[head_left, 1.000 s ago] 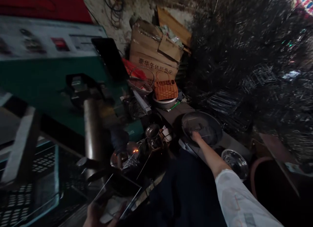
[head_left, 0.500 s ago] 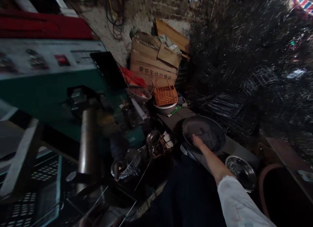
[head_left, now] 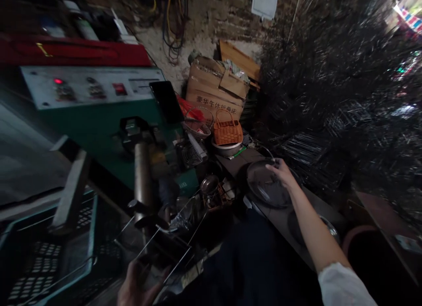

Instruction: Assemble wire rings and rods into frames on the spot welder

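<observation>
At the bottom, my left hand [head_left: 140, 286] is closed round the near end of a thin metal wire frame [head_left: 177, 264]. Its rods stretch forward beneath the metal cylinder [head_left: 142, 178] of a green machine [head_left: 82, 128]. My right hand [head_left: 280, 170] is raised above a round dark tray [head_left: 259, 194], with thumb and fingers pinched together. A thin curved wire [head_left: 266, 152] seems to stick out from these fingertips; its lower end is hidden. Small dark pieces lie in the tray, too dim to make out.
A green plastic crate [head_left: 92, 235] stands at left. Beyond the tray are a wicker basket [head_left: 228, 132] on a white bowl [head_left: 227, 150] and a cardboard box [head_left: 216, 88]. Wire racks [head_left: 303, 147] pile up at right, near a large round tub [head_left: 354, 235].
My right hand has risen out of the tray and moved right, now with a thin wire at its fingertips. The view has swung left, and my left hand shows more clearly.
</observation>
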The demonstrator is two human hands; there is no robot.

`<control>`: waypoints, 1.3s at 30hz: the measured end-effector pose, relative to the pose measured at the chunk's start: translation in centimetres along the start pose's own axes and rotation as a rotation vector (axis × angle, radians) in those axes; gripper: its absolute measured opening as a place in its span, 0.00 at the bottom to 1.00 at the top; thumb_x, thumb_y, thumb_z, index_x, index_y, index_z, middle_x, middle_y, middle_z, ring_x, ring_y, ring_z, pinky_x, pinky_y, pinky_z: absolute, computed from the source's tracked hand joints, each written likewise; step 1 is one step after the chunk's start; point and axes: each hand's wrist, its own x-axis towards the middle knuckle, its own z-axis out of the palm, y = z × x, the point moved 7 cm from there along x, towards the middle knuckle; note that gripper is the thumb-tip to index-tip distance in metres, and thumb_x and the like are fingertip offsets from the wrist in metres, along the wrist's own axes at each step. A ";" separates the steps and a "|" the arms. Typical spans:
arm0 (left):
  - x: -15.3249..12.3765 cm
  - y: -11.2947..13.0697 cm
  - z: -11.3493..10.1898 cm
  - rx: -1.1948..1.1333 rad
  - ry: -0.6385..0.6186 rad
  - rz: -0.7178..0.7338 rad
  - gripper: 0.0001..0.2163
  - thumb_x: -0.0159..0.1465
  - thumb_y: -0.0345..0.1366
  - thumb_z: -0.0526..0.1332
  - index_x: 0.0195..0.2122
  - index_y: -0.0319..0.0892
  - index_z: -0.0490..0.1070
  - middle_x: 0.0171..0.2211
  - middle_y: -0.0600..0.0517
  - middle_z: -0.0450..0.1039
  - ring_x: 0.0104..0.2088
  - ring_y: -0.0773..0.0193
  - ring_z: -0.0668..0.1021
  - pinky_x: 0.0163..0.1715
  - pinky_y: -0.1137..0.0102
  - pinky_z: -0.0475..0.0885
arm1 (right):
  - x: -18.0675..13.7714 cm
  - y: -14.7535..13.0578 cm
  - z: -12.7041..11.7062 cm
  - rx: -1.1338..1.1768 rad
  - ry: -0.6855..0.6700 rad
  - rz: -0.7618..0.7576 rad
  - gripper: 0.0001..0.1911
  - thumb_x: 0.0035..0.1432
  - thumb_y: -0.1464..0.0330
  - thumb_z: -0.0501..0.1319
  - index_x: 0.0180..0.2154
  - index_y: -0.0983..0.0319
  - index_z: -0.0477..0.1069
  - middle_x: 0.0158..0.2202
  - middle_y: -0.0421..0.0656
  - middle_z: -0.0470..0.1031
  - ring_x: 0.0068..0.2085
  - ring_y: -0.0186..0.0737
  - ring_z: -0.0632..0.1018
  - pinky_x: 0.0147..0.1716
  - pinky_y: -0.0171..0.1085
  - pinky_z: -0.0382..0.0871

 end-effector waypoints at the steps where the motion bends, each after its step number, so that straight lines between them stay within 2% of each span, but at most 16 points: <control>1: 0.0 -0.2 0.2 0.015 0.018 0.003 0.28 0.44 0.61 0.65 0.37 0.47 0.64 0.32 0.50 0.79 0.34 0.49 0.81 0.31 0.62 0.77 | 0.0 -1.1 0.5 0.026 -0.042 -0.014 0.29 0.48 0.48 0.64 0.43 0.64 0.69 0.29 0.40 0.72 0.32 0.39 0.72 0.31 0.35 0.65; 4: -0.2 -1.6 0.7 0.070 0.064 0.025 0.28 0.43 0.60 0.66 0.36 0.46 0.65 0.31 0.48 0.79 0.32 0.50 0.81 0.29 0.64 0.76 | -0.5 -4.1 2.2 0.069 -0.135 -0.052 0.27 0.52 0.47 0.60 0.40 0.64 0.72 0.28 0.41 0.72 0.31 0.38 0.71 0.29 0.34 0.63; 7: -1.3 -2.4 1.2 0.080 0.033 0.078 0.25 0.44 0.55 0.68 0.38 0.46 0.66 0.34 0.47 0.79 0.34 0.51 0.81 0.30 0.66 0.76 | -2.2 -6.1 4.5 0.074 -0.218 -0.071 0.25 0.54 0.47 0.59 0.37 0.63 0.73 0.25 0.40 0.70 0.29 0.37 0.69 0.27 0.33 0.62; 12: -4.6 -0.2 1.2 0.031 -0.046 0.122 0.21 0.50 0.50 0.66 0.40 0.45 0.67 0.38 0.47 0.78 0.39 0.50 0.80 0.36 0.63 0.77 | -5.8 -9.5 9.5 0.089 -0.379 -0.074 0.25 0.53 0.45 0.58 0.26 0.61 0.71 0.22 0.39 0.67 0.25 0.36 0.67 0.25 0.33 0.59; 15: -6.2 1.3 1.4 0.030 -0.037 0.117 0.19 0.51 0.47 0.65 0.41 0.43 0.67 0.39 0.45 0.77 0.41 0.50 0.80 0.41 0.60 0.76 | -7.2 -12.0 10.9 0.123 -0.410 -0.079 0.25 0.54 0.45 0.58 0.22 0.60 0.67 0.21 0.38 0.63 0.26 0.35 0.65 0.25 0.34 0.56; 17: -6.7 1.4 1.8 0.037 -0.042 0.096 0.20 0.52 0.44 0.65 0.43 0.42 0.68 0.40 0.45 0.77 0.41 0.51 0.79 0.42 0.60 0.76 | -7.9 -12.9 11.6 0.121 -0.433 -0.099 0.25 0.54 0.47 0.59 0.20 0.60 0.62 0.20 0.37 0.58 0.25 0.34 0.62 0.25 0.34 0.54; 22: -7.1 0.1 2.9 0.006 -0.038 0.053 0.21 0.51 0.38 0.65 0.46 0.41 0.67 0.42 0.44 0.75 0.43 0.53 0.78 0.44 0.59 0.75 | -11.3 -12.1 16.4 0.095 -0.659 -0.214 0.23 0.53 0.53 0.64 0.19 0.61 0.61 0.22 0.37 0.60 0.27 0.34 0.63 0.28 0.34 0.56; 27: -7.1 -0.2 3.8 -0.049 -0.011 0.067 0.21 0.52 0.37 0.66 0.46 0.41 0.66 0.43 0.44 0.74 0.44 0.54 0.77 0.45 0.60 0.74 | -13.7 -11.1 20.9 0.106 -0.798 -0.184 0.24 0.50 0.52 0.65 0.18 0.61 0.61 0.21 0.36 0.59 0.26 0.33 0.61 0.27 0.33 0.55; 31: -6.9 0.4 3.8 -0.093 -0.006 0.106 0.20 0.53 0.36 0.65 0.46 0.41 0.64 0.42 0.45 0.73 0.43 0.57 0.77 0.44 0.63 0.75 | -13.8 -10.9 22.3 0.102 -0.868 -0.140 0.26 0.48 0.51 0.66 0.17 0.60 0.56 0.20 0.35 0.56 0.25 0.32 0.60 0.25 0.33 0.53; 39: -6.3 -0.3 4.4 -0.098 -0.034 0.111 0.20 0.53 0.34 0.65 0.47 0.42 0.63 0.41 0.47 0.71 0.43 0.59 0.76 0.44 0.64 0.74 | -13.0 -8.8 23.3 -0.027 -0.888 -0.204 0.26 0.50 0.51 0.65 0.18 0.61 0.57 0.21 0.35 0.56 0.25 0.32 0.60 0.25 0.33 0.51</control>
